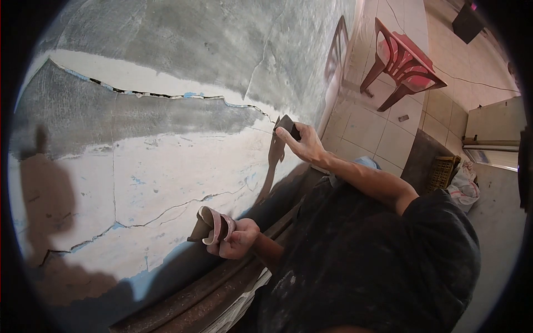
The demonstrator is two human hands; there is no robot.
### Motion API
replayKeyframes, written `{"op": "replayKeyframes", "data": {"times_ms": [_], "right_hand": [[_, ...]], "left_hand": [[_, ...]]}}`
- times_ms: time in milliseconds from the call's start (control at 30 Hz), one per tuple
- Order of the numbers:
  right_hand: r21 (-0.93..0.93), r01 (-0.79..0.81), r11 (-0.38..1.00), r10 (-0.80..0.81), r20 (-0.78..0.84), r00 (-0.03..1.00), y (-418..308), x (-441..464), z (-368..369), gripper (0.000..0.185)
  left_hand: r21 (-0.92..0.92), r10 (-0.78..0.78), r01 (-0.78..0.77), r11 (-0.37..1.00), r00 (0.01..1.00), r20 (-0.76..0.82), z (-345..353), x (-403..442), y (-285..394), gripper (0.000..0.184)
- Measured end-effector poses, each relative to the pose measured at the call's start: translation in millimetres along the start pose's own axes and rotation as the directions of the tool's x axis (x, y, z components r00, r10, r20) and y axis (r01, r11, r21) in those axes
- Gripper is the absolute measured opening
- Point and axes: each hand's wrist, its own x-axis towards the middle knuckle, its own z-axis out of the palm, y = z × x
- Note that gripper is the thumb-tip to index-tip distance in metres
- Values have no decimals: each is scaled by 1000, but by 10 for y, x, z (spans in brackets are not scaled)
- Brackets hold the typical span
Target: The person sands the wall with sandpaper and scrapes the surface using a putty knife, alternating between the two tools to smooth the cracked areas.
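Observation:
My right hand [304, 143] reaches out to the wall [183, 161], its fingers closed around a small dark piece of sandpaper [286, 123]. That piece is at the wall surface, near the right end of a long jagged crack [166, 96]; whether it touches cannot be made out. Lower down, my left hand [240, 240] grips curled sandpaper [214, 226] with brownish and pinkish-grey faces, held in front of the wall. Grey plaster covers the upper wall, with whitish patches and blue flecks below. A thinner crack [183, 204] runs across the lower part.
Brown lengths of material [194, 297] lie along the wall's foot. A red plastic chair [402, 64] stands on the tiled floor [361, 127]. A yellow crate [442, 172] and a white sack [464, 186] are at the right. A dark box [468, 24] sits farther off.

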Motion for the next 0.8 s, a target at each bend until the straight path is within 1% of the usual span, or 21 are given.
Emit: {"op": "replayKeyframes", "data": {"times_ms": [33, 100, 200, 300, 400, 433, 500, 533, 600, 700, 800], "right_hand": [[22, -3, 1000, 2, 18, 1000, 11, 3, 6, 53], [71, -4, 997, 1, 47, 999, 20, 20, 7, 51], [30, 12, 999, -13, 31, 999, -135, -24, -34, 49], [123, 18, 992, -27, 68, 997, -249, -15, -11, 50], [164, 65, 984, -74, 49, 996, -294, 62, 69, 50], [127, 74, 989, -79, 33, 996, -295, 55, 81, 50], [48, 89, 995, -89, -5, 996, -283, 25, 75, 50], [66, 91, 994, -91, -7, 996, -294, 25, 70, 49], [103, 96, 990, -96, -7, 995, -347, 41, 92, 48], [239, 72, 968, -70, -17, 997, -681, 2, 90, 48], [135, 79, 988, -80, 5, 997, -1161, 12, 0, 47]], "left_hand": [[15, -13, 13, 1000, 1000, -1, -16, -8, -4, 27], [10, 11, -11, 1000, 1000, -1, -14, -5, -25, 27], [-13, 23, -24, 1000, 1000, -10, 17, -4, -19, 27], [-22, 43, -43, 999, 999, -16, 27, -25, -46, 26], [-28, 36, -36, 999, 999, -5, 37, -6, -1, 24], [-36, 28, -28, 999, 1000, -5, 58, 1, 14, 23], [-10, 60, -59, 998, 998, 14, 32, 13, -12, 24], [-1, 75, -75, 997, 997, 27, 20, 16, -18, 24], [-9, 51, -51, 999, 999, 10, 20, -5, -12, 23], [-21, 55, -55, 998, 998, 6, 36, 31, -3, 22], [-10, 61, -60, 998, 998, 14, 47, 35, -3, 21]]}}
